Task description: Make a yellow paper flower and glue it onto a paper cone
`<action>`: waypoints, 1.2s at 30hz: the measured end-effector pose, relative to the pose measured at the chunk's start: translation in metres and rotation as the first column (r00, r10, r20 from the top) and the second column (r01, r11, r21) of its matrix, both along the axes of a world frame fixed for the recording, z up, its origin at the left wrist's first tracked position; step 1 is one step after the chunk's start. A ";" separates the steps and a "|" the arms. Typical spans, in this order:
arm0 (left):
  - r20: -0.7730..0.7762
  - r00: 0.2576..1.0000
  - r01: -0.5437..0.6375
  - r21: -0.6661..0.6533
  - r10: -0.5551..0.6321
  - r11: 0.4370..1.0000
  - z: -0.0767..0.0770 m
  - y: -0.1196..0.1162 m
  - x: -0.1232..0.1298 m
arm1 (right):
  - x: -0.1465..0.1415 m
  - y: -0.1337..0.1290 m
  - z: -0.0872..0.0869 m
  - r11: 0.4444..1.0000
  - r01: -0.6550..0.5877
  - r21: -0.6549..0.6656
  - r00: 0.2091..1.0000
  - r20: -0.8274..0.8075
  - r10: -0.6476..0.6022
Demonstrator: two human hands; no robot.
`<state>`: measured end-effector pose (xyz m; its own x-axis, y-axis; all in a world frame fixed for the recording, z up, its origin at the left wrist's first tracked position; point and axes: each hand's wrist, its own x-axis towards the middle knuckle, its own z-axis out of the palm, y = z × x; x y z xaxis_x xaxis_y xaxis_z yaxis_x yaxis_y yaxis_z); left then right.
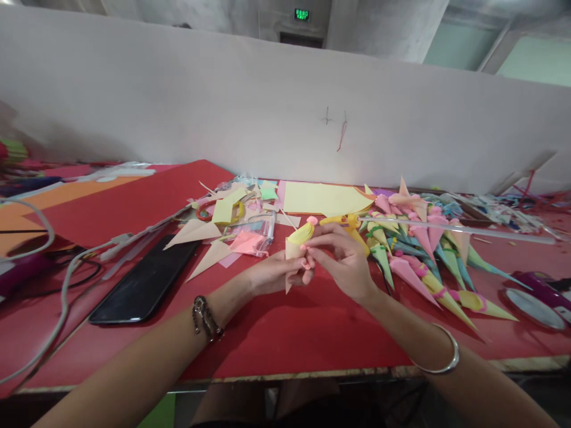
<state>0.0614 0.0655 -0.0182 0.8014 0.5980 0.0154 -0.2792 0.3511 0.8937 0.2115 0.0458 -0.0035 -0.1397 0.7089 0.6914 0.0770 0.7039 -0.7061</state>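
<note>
I'm getting soft, fairly even indoor light; I can't tell its main source. The exit sign (301,14) glows green, and the bangle (449,358) catches a bright glint. Shadows on the worktop (250,345) are faint. My wide view stretches the edges, clutter (18,151) at far left blurs, and the paper cone (292,249) looks slightly soft.

- Looks like a craft workshop: a red worktable (267,351) backed by a plain white partition (200,107).
- Many alike paper cones (430,232) heaped together.
- A yellow glue gun (352,222), coloured paper sheets (134,205).
- Bare grey walls (379,27), a green exit sign (301,14), as in a shared building.
</note>
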 end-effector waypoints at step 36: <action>-0.090 0.960 0.269 0.032 -0.265 0.963 0.000 -0.002 -0.004 | -0.003 -0.008 0.001 0.789 -0.428 -0.441 0.899 -0.116 0.422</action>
<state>0.0574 0.0638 -0.0182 0.9312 0.3627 -0.0378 -0.1038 0.3629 0.9260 0.2083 0.0380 -0.0026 -0.4943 0.8087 0.3188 -0.1647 0.2730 -0.9478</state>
